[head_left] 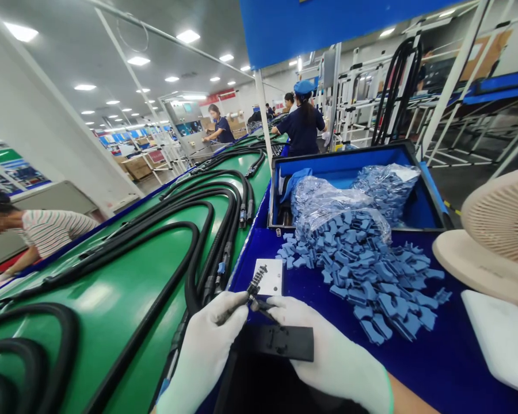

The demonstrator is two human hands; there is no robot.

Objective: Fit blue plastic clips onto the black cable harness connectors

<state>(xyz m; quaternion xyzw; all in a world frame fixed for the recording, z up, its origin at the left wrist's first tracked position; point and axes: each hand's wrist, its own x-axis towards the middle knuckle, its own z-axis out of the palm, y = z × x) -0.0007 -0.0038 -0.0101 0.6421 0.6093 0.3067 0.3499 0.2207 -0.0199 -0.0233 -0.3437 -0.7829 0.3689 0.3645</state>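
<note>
Ribbed black connector (254,286) sits clamped in the grip of gloved left hand (202,351) and right hand (334,351), just above a black plate (280,343).

Left hand (202,348), right hand (332,351) white-gloved; connector (254,286) black; belt (125,259) green; pieces (371,282) blue.

Green conveyor belt (103,296) | blue foam clips (371,282) | blue tote (427,198) | white desk fan (496,241)

Obstacle: blue pile (371,282) right of hands (332,351)
</note>
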